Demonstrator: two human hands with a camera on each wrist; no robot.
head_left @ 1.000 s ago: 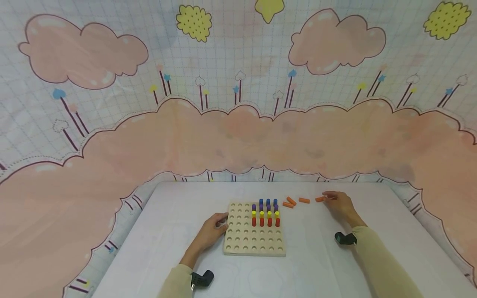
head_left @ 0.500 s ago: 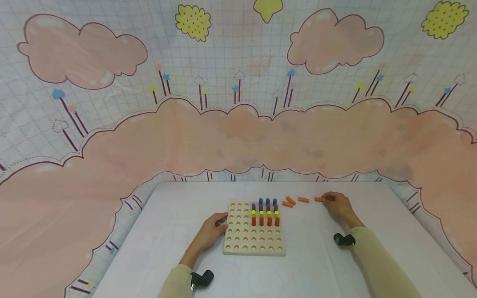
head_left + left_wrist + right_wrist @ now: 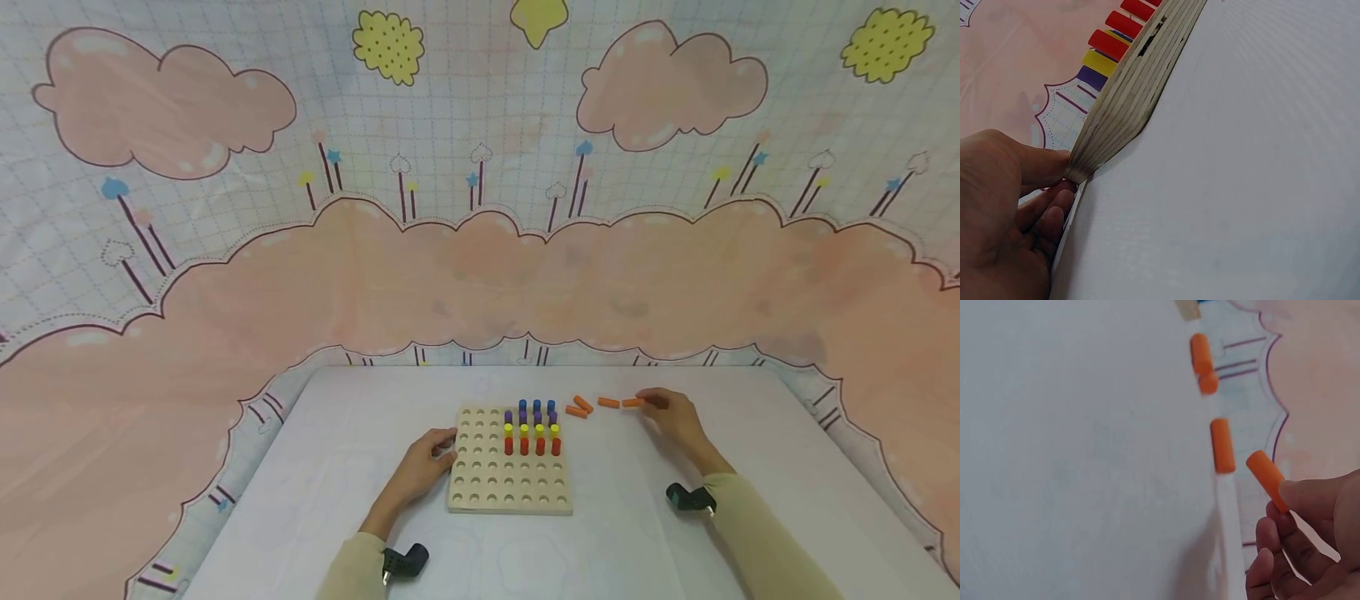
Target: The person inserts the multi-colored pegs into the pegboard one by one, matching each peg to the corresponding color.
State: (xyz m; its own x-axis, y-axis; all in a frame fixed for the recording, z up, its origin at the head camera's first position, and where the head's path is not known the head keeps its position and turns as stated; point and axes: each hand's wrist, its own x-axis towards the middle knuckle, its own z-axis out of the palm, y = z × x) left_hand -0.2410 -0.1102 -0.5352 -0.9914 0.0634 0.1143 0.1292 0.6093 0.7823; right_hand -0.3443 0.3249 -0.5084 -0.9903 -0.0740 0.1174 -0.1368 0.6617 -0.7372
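Note:
My left hand [image 3: 422, 464] grips the left edge of a wooden pegboard [image 3: 483, 490]. In the left wrist view its thumb and fingers meet at the board's edge [image 3: 1119, 119]. Rows of blue pegs [image 3: 537, 405], purple pegs [image 3: 523, 417], yellow pegs [image 3: 524, 431] and red pegs [image 3: 540, 447] stand in the board's upper right part. Off to the right, my right hand [image 3: 677, 421] pinches an orange peg [image 3: 1265, 477] between thumb and fingertip. The right wrist view has this peg raised off the table and tilted.
Between the board and my right hand, three more orange pegs lie on the table: one alone [image 3: 608, 402] and two close together, an upper one [image 3: 583, 403] and a lower one [image 3: 576, 412]. A white cloth [image 3: 637, 517] covers the table. Behind it hangs a patterned backdrop [image 3: 480, 283].
My right hand has lifted the orange peg and moved it left, towards the other orange pegs. The left hand and the board stay in place.

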